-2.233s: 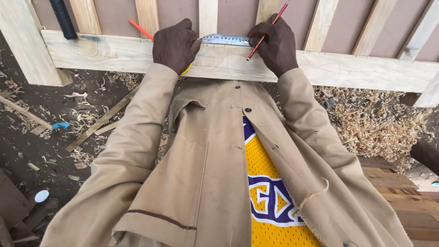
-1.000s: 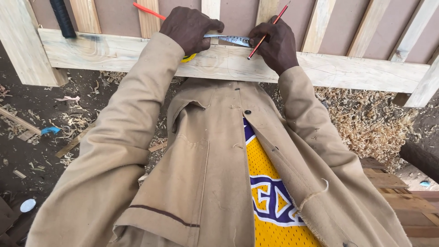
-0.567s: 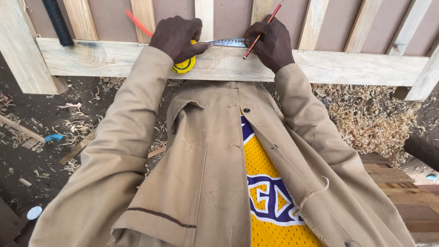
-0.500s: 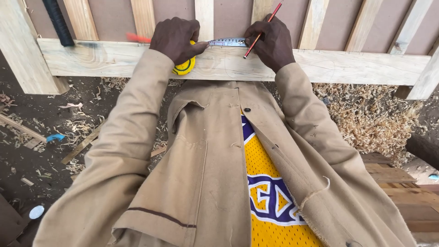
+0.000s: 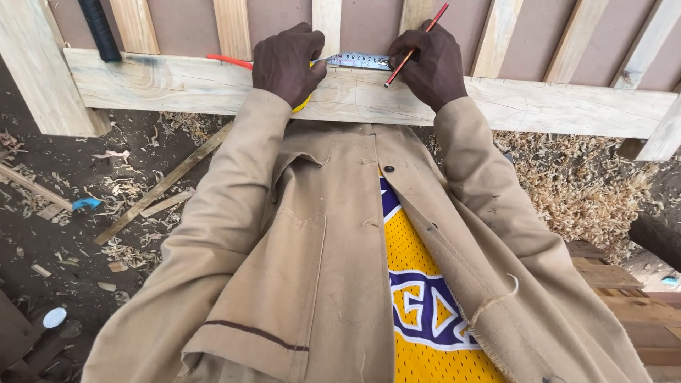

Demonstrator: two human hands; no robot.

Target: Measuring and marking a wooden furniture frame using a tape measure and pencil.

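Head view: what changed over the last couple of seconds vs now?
The left hand shifted a little left along the wooden rail, drawing the yellow tape measure with it, so more of the tape blade shows between the hands. The right hand stayed put, red pencil tip still at the blade's end. The second red pencil still lies on the rail.

**Tape and pencil on the rail**

A yellow tape measure (image 5: 306,103) sits against the pale wooden rail (image 5: 567,106), its steel blade (image 5: 358,60) drawn out flat along the rail's top edge. A red pencil (image 5: 417,44) stands tilted, tip down at the blade's end.
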